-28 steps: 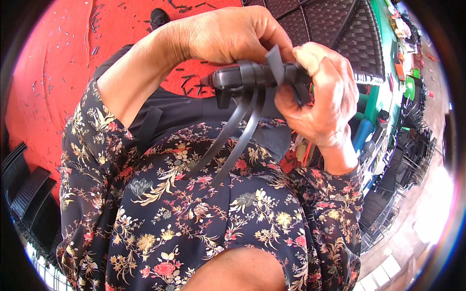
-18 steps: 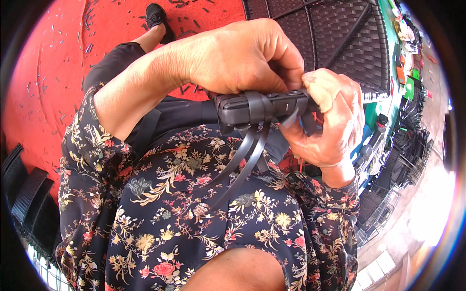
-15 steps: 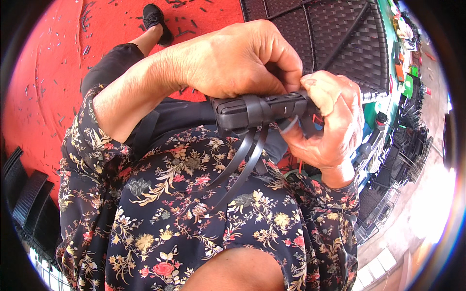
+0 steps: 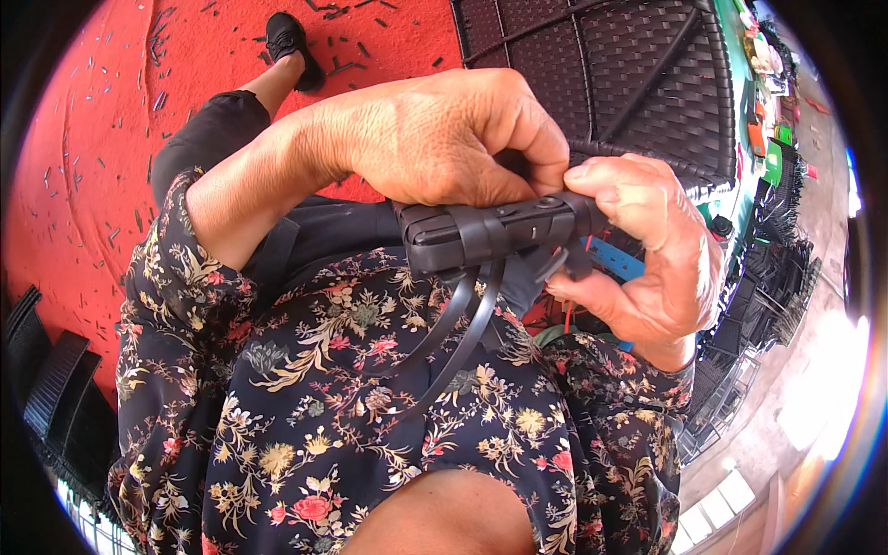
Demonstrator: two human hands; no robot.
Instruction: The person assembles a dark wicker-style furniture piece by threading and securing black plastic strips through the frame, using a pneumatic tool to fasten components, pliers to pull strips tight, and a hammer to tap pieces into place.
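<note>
A thick black bar with rounded edges is raised in front of my chest. Flat black plastic strips wrap around it, and their loose ends hang over my floral shirt. My left hand is closed over the bar's far side, its fingers bent inward; anything pinched beneath them is hidden. My right hand curls round the bar's right end, forefinger above and thumb below. A short strip end sticks out near that thumb.
A dark woven panel on a frame stands beyond my hands. Cut black scraps litter the red floor covering. Dark ribbed pieces are at the lower left; bundles of black material lie at the right.
The bar and both hands have shifted slightly lower in view. My right hand has moved a little to the right, and its thumb and forefinger are wider apart.
</note>
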